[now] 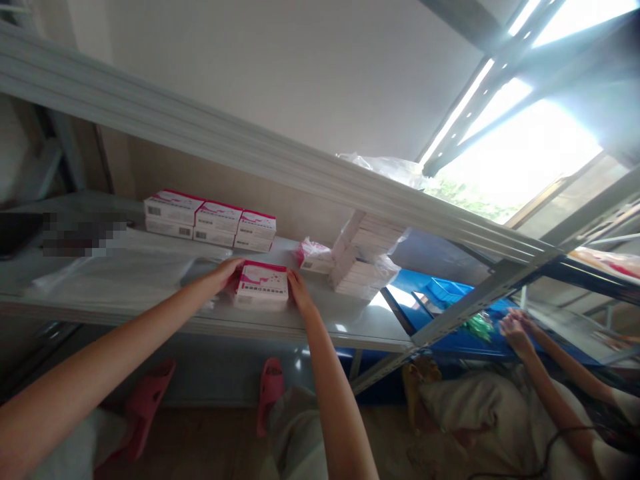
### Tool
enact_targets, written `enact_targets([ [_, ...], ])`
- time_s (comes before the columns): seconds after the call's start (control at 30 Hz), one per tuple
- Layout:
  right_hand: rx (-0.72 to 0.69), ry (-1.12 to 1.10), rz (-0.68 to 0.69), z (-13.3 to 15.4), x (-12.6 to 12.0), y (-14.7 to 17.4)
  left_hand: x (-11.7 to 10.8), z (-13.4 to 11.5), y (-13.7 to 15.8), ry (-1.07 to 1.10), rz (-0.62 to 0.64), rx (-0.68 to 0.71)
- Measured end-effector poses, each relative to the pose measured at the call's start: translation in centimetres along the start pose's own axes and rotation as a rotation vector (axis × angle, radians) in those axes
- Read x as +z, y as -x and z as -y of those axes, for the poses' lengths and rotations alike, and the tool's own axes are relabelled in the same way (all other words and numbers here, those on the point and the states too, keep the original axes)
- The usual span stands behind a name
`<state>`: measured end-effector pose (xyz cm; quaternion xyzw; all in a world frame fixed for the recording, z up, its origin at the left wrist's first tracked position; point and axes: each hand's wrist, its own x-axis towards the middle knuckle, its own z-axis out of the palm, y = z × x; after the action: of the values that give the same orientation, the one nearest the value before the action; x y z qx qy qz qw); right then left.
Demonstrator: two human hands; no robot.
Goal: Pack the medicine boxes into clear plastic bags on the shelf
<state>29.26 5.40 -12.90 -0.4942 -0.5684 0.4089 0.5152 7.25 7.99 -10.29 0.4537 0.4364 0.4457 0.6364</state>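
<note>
A white carton with a pink top edge and pink print (pixel 263 280) rests at the front part of the grey shelf, held from both sides. My left hand (pixel 230 273) presses against its left side, fingers partly hidden behind it. On the opposite side, my right hand (pixel 299 291) grips the right end. Below the printed carton a pale lower layer shows, blurred; whether it is a second carton I cannot tell. Behind, similar cartons (pixel 213 220) stand in a row, stacked two high. A plastic-wrapped carton (pixel 315 255) lies to the right of my hands.
Wrapped stacks of white boxes (pixel 357 267) stand at right. Clear plastic bags (pixel 120 267) lie at left, near a dark object (pixel 20 233). A metal beam (pixel 280 170) crosses above the shelf. At far right, another person's hands (pixel 517 330) work beside a blue tray (pixel 447 291).
</note>
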Motion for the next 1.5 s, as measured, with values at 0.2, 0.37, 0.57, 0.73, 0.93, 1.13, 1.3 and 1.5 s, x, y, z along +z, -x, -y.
enact_targets([
  [0.2, -0.039, 0.010, 0.103, 1.7, -0.5, 4.1, 0.9, 1.8, 4.3, -0.354, -0.100, 0.238],
  [0.37, -0.060, 0.169, 0.101, 1.7, -0.7, 7.3, 0.8, 4.7, 8.7, -0.759, -0.021, 0.384],
  [0.57, -0.153, 0.532, 0.106, 1.5, -0.7, 11.1, -0.4, 7.7, 11.6, -1.039, -0.041, 0.575],
  [0.73, -0.176, 0.628, 0.102, 2.0, -1.1, 12.8, -0.7, 8.5, 12.4, -1.207, -0.057, 0.623],
  [0.93, -0.171, 0.858, 0.060, 3.8, -1.3, 13.1, -0.4, 8.5, 13.0, -1.255, -0.048, 0.605],
  [1.13, -0.162, 0.985, 0.009, 4.3, -1.4, 14.3, -0.7, 6.8, 14.8, -1.301, -0.008, 0.543],
  [1.3, -0.182, 0.705, -0.291, 4.1, -1.6, 14.1, 1.0, 0.6, 14.9, -1.223, -0.070, 0.733],
  [1.5, -0.350, 0.318, -0.157, 5.4, -0.3, 8.2, 2.0, -2.7, 7.8, -0.998, 0.159, 0.911],
])
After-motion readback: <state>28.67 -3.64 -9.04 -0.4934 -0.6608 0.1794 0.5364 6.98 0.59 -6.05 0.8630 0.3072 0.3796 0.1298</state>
